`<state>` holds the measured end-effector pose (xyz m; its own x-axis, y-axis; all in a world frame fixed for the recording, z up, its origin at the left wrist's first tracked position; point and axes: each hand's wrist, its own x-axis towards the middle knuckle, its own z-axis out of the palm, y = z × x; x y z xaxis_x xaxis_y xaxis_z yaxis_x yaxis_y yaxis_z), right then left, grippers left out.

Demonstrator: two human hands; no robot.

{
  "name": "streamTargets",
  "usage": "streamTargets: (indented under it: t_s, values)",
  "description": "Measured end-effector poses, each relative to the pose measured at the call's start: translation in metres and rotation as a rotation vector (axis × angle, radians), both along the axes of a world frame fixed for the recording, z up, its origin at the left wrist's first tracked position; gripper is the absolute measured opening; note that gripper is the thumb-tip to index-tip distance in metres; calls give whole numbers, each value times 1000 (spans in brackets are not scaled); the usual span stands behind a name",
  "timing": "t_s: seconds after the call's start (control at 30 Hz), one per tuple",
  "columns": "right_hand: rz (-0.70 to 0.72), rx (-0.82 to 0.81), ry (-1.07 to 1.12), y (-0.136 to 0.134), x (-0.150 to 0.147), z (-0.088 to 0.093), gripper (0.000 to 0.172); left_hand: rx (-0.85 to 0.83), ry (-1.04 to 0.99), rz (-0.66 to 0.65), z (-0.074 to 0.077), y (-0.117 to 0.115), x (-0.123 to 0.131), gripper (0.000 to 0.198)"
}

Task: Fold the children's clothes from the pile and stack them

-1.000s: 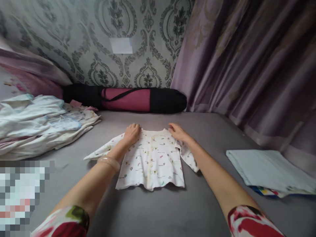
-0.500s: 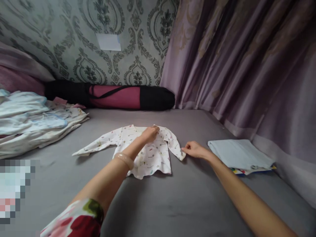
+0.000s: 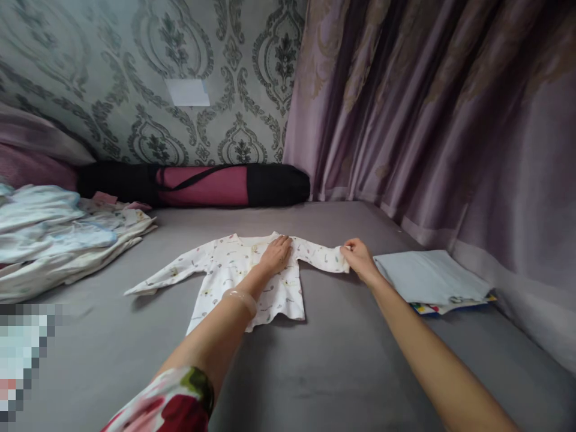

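A small white long-sleeved shirt with a scattered print lies spread on the grey sheet, its collar towards the wall. My left hand rests flat on the upper chest, near the right shoulder, fingers stretched out. At the end of the right sleeve, my right hand pinches the cuff between thumb and fingers. That sleeve stretches almost straight out to the side. The left sleeve slants down and outward, untouched. My left forearm covers part of the shirt's lower front.
Crumpled light clothes are heaped at the left. A black and maroon long bag lies along the patterned wall. To the right, a folded pale grey cloth or packet sits beside the purple curtain. A blurred patch covers the lower left corner.
My right hand has drawn the cuff outward and up, so the drooping right sleeve is now nearly straight. My left hand has flattened onto the shirt's chest. The view has shifted slightly.
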<state>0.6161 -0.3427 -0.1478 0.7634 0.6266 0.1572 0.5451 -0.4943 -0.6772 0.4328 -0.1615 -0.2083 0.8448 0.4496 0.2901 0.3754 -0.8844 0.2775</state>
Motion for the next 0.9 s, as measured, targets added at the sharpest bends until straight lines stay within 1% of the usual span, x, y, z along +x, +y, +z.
streamTargets:
  t_s: [0.1,0.17,0.23,0.33,0.4,0.47,0.53,0.6,0.67,0.7,0.77,0.83,0.9]
  values:
    - [-73,22,-150,1,1,0,28,20,29,24,2,-3,0,44]
    - [-62,-39,-232,-1,0,-3,31,21,58,38,5,-7,-1,48]
    - [-23,-164,-286,-4,0,-6,32,12,94,51,9,-10,-2,54]
    - [31,-398,-348,-8,-1,-11,32,3,134,53,13,-13,-3,60]
    - [28,-522,-409,-8,-3,-12,30,6,145,49,14,-14,-3,63]
    - [0,-602,-466,-7,-5,-12,29,14,151,48,14,-15,-3,65]
    - [-37,-643,-487,-5,-7,-11,31,24,158,51,15,-15,-3,66]
    - [-67,-651,-489,-3,-9,-8,33,31,163,54,15,-16,-3,66]
    - [-102,-618,-530,0,-12,-4,35,35,167,59,16,-17,-3,65]
    - [-94,-582,-561,3,-15,-1,36,38,168,62,16,-18,-3,65]
    - [5,-495,-617,13,-27,3,39,46,167,67,17,-19,-2,65]
    - [193,-420,-630,29,-46,3,41,58,171,70,16,-18,-3,65]
    - [350,-384,-603,48,-68,-2,45,70,200,68,15,-18,-3,63]
